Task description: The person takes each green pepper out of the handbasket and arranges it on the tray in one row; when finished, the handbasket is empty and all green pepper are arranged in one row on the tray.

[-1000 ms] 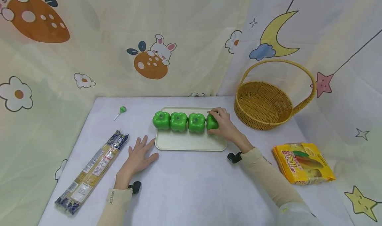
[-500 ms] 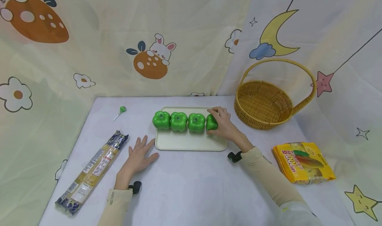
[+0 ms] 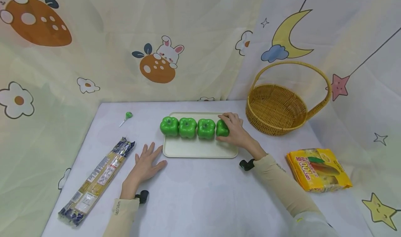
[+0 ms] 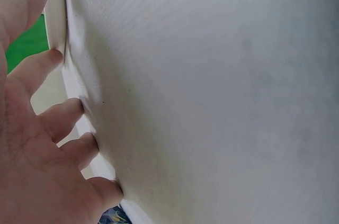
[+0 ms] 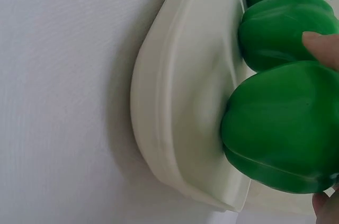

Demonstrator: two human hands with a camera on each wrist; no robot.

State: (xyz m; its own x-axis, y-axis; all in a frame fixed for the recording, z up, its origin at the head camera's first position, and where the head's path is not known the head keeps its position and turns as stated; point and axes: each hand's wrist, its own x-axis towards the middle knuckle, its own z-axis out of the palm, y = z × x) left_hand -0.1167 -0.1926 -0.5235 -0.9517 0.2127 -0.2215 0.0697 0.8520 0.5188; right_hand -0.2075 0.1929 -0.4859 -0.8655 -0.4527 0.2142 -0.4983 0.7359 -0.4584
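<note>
Several green bell peppers (image 3: 188, 127) stand in a row along the back half of a cream tray (image 3: 200, 150). My right hand (image 3: 234, 131) holds the rightmost bell pepper (image 3: 221, 128) between thumb and fingers and partly hides it. In the right wrist view this bell pepper (image 5: 283, 128) sits on the tray (image 5: 151, 97), close beside its neighbour. My left hand (image 3: 144, 165) lies spread on the white table, its fingertips touching or very near the tray's left edge. The left wrist view shows the left hand's fingers (image 4: 39, 70) straight and apart, by the tray rim.
A wicker basket (image 3: 275, 108) with a tall handle stands at the back right. The yellow snack package (image 3: 319, 170) lies at the right. On the left are a long noodle packet (image 3: 97, 183) and a green lollipop (image 3: 128, 115). Printed cloth hangs behind the white table (image 3: 200, 202).
</note>
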